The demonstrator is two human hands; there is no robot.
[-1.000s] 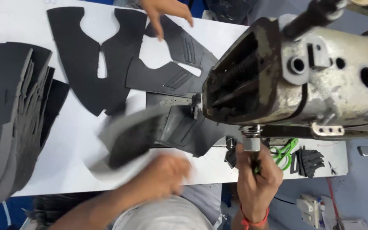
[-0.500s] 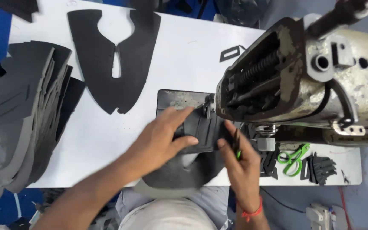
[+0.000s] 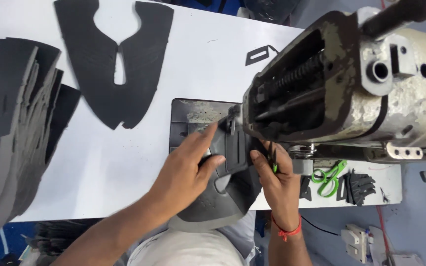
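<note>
- Left hand (image 3: 186, 165): flat on the grey shoe-upper piece (image 3: 225, 192), fingers spread and extended toward the needle area, thumb bent against the piece's raised edge; grip open, pressing rather than clasping.
- Right hand (image 3: 277, 184): at the right edge of the same piece, fingertips on its edge just below the machine head; grip partly closed, small green-handled snips (image 3: 273, 160) tucked against the fingers. Red thread band on the wrist.
- Grey shoe-upper piece: dark grey, curved, with a perforated lower part; lying across the front edge of the white surface (image 3: 109, 162), upper end under the head of the sewing machine (image 3: 351, 93), lower end overhanging the surface toward the person's lap.
- Metal bed plate (image 3: 193, 116): worn, dark, set into the surface directly under the piece and the left hand's fingers.
- Sewing machine: heavy, cream-coloured, paint chipped, open-sided head showing dark inner rods; occupying the right half of the view.
- Flat black cut piece (image 3: 117, 59): large, with a deep notch at the top and a slit down the middle; on the surface, well apart from the hands.
- Stack of dark cut pieces (image 3: 11, 128): many layers, fanned, at the left edge of the surface.
- Green-handled scissors (image 3: 329, 177): on the surface right of the right hand, beside small black offcuts (image 3: 358, 186).
- Small black frame-shaped scrap (image 3: 261, 54): on the surface near the machine's upper left.
</note>
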